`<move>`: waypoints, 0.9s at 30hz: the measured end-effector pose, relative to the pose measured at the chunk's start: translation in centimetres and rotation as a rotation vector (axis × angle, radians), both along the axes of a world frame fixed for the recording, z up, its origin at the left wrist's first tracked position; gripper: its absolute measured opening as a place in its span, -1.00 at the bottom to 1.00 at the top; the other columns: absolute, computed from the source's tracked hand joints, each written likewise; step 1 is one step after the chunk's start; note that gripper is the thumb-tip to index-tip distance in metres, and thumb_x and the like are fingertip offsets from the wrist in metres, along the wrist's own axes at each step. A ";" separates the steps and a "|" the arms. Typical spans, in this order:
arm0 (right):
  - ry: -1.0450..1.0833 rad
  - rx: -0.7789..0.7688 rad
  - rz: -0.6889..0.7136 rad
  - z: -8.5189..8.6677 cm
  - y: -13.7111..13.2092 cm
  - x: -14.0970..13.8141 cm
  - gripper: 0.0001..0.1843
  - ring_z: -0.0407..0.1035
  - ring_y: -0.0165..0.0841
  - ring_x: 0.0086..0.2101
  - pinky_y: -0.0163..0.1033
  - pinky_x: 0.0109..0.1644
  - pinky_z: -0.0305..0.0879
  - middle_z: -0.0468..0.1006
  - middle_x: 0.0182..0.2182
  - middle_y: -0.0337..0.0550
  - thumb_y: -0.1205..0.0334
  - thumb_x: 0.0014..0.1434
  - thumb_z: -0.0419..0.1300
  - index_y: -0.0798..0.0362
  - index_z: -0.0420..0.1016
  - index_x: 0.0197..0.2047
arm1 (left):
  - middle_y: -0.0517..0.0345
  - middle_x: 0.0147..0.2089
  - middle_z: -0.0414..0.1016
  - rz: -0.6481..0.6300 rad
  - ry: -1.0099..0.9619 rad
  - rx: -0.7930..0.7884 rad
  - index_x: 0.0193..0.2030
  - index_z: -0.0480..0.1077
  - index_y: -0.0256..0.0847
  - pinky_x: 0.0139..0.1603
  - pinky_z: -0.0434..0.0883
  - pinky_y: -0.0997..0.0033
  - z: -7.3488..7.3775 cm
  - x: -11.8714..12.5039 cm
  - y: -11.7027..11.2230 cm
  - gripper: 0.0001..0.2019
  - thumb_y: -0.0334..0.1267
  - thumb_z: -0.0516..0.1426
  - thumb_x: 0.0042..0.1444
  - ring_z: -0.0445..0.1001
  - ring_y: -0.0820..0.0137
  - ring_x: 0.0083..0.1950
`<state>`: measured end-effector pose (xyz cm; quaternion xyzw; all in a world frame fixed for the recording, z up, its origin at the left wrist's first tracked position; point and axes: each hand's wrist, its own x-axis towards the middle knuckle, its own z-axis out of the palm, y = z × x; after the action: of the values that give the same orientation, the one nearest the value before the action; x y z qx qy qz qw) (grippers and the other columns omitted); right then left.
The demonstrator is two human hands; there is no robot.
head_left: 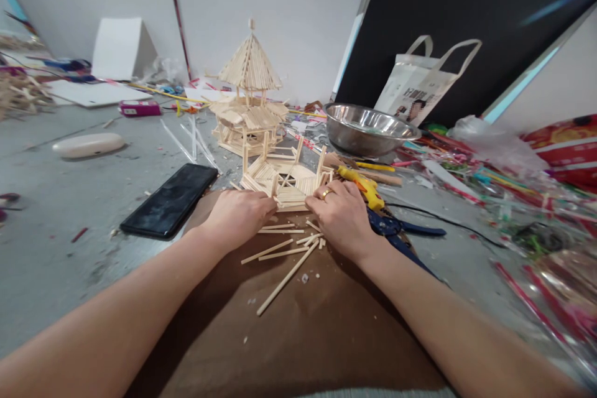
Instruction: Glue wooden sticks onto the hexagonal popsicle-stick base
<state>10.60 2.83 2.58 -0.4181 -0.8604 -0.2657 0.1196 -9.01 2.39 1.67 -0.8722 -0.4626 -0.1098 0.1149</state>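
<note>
A small wooden-stick model base [284, 179] with upright posts stands at the far edge of a brown cardboard sheet [298, 323]. My left hand [237, 216] is curled, its fingers pressed against the base's near left edge. My right hand [338, 214], with a ring on one finger, is curled against the base's near right edge. Loose wooden sticks [282, 255] lie on the cardboard just below both hands. A finished stick pagoda [249, 102] stands behind the base.
A black phone [170, 200] lies left of the hands. A yellow glue gun [361, 183] and blue-handled pliers [405, 230] lie right. A steel bowl [368, 129], a white tote bag [420, 84] and plastic-wrapped craft packs [513, 199] fill the right side.
</note>
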 end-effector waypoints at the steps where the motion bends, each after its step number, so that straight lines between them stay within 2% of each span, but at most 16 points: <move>1: -0.002 0.000 -0.001 0.0 0.0 0.0 -0.84 0.08 -0.35 -0.33 -0.22 -0.28 -0.14 0.40 -0.45 -0.19 0.29 0.07 0.00 0.05 0.39 -0.43 | 0.16 -0.47 0.41 0.002 -0.001 0.002 -0.40 0.38 -0.17 -0.50 0.17 0.51 0.0 0.0 0.0 -0.75 -0.21 -0.09 0.04 0.36 0.44 -0.42; 27: 0.017 -0.018 -0.008 -0.1 0.0 -0.2 -0.81 0.07 -0.35 -0.34 -0.21 -0.29 -0.16 0.40 -0.44 -0.17 0.32 0.07 -0.03 0.05 0.38 -0.45 | 0.23 -0.39 0.46 0.098 0.003 -0.008 -0.35 0.37 -0.07 -0.49 0.16 0.49 0.4 0.3 -0.3 -0.73 -0.15 -0.14 0.06 0.40 0.39 -0.36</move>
<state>10.38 2.87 2.44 -0.4250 -0.8600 -0.2547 0.1218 -8.70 2.13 2.02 -0.8493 -0.5048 -0.1006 0.1173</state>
